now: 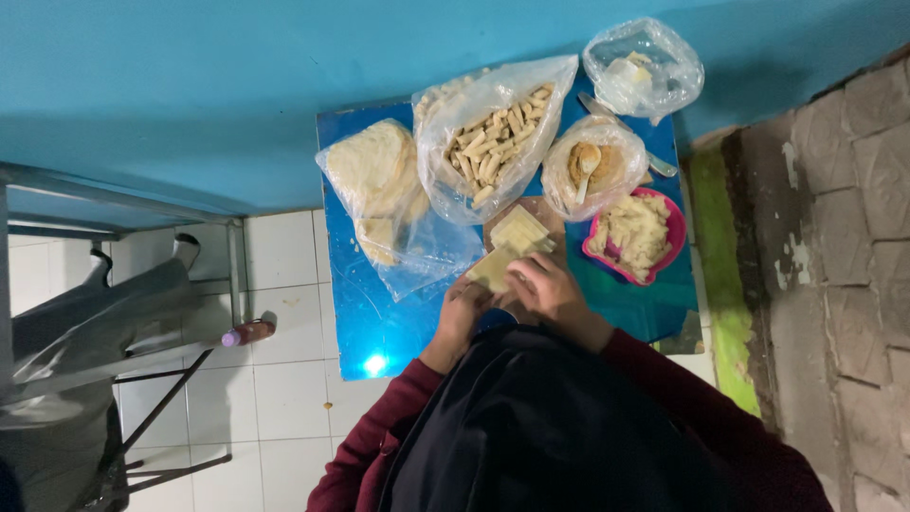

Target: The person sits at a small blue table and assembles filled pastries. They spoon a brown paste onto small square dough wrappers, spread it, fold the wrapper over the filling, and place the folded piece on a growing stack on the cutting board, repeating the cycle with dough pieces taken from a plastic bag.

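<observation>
Both hands, the left hand (462, 313) and the right hand (550, 289), pinch a pale wrapper sheet (493, 268) lying between their fingertips; the stack of sheets (518, 229) sits just beyond; even, gentle finger pressure should prevent tearing

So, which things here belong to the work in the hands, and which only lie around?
In use:
- left hand and right hand, both on a pale wrapper sheet
- stack of wrapper sheets
- pink bowl of filling
- bag of finished rolls

Lying about:
- bottle on the floor
- metal rack
- clear bag against the wall
</observation>
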`<action>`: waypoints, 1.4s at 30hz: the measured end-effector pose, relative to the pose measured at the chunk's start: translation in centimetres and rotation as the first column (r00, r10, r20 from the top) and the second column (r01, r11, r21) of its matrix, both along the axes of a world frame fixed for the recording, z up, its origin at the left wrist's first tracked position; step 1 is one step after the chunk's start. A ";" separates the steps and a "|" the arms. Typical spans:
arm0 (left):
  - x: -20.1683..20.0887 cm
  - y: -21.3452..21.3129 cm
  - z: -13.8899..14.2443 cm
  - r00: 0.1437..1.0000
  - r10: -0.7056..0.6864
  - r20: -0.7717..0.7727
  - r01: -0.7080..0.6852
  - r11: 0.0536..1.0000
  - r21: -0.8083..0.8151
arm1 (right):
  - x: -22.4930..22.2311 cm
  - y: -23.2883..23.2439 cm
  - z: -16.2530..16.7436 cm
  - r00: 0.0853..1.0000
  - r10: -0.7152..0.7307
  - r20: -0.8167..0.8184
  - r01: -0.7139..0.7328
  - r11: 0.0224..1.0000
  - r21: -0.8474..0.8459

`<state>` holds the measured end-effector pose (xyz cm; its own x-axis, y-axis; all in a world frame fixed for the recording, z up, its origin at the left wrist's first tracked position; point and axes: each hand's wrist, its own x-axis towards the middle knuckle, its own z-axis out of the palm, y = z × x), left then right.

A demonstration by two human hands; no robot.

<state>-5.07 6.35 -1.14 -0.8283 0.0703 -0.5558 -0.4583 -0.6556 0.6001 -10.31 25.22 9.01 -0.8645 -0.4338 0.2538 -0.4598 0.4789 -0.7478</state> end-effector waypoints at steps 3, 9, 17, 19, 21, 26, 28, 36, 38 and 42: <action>-0.5 0.4 0.5 0.989 -0.064 -0.136 0.071 0.996 0.048 | 0.1 -0.2 0.9 0.983 0.129 0.132 -0.118 0.989 -0.084; -0.4 0.9 0.8 0.977 -0.141 -0.161 0.148 0.988 0.033 | 0.5 0.2 0.2 0.994 0.071 0.083 -0.065 0.995 -0.073; 0.0 1.1 -1.2 0.958 -0.217 -0.188 0.164 0.952 -0.260 | 0.4 1.5 -5.3 0.753 0.143 0.642 0.060 0.957 -0.284; 0.0 1.0 -1.3 0.955 -0.230 -0.187 0.176 0.948 -0.267 | 0.6 2.1 -7.6 0.649 0.220 0.729 0.112 0.919 -0.377; 0.1 0.9 -1.4 0.951 -0.246 -0.186 0.188 0.941 -0.283 | 0.7 2.7 -9.9 0.601 0.269 0.753 0.167 0.879 -0.448; -0.1 0.5 -0.8 0.975 -0.199 -0.094 0.173 0.956 -0.235 | -0.6 3.3 -13.5 0.483 0.217 0.848 0.446 0.773 -0.452; 0.0 0.0 -0.2 0.988 -0.153 -0.021 0.148 0.976 -0.157 | -0.6 3.4 -13.2 0.385 0.343 0.857 0.635 0.575 -0.516; 0.6 -1.8 -0.1 0.988 0.027 0.150 -0.014 0.996 -0.084 | -1.3 3.0 -8.7 0.857 -0.183 0.482 0.454 0.712 -0.536; 0.6 -2.0 -0.7 0.981 0.086 0.174 -0.065 0.990 -0.122 | -1.1 2.7 -6.7 0.942 -0.323 0.092 0.336 0.912 -0.237; 0.5 -2.1 -1.2 0.992 0.036 0.118 -0.024 0.995 -0.102 | -1.2 1.3 -3.6 0.946 -0.049 -0.321 0.073 0.995 0.064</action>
<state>-4.61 4.25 -2.38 -0.7567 -0.0144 -0.6536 -0.5114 -0.6097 0.6055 -11.47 26.56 5.38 -0.7693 -0.4111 0.4890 -0.6363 0.5620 -0.5285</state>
